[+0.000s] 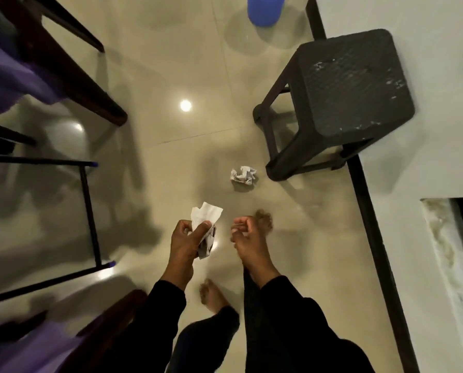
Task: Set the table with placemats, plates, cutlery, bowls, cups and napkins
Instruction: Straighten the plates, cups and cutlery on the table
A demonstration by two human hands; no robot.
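I look straight down at a beige tiled floor. My left hand [183,239] grips a small tissue packet [206,244] with a white napkin [205,215] sticking out of its top. To its right, my right hand [247,238] hovers with fingers curled and nothing visible in it. A crumpled white paper ball [243,175] lies on the floor ahead of both hands, apart from them. Both arms wear black sleeves. My bare feet show below the hands.
A dark plastic stool [340,100] stands at the right by a white wall with a black skirting. Dark wooden chair legs [71,68] with purple cloth and a black metal frame [89,208] fill the left. A blue object [265,9] sits at the top.
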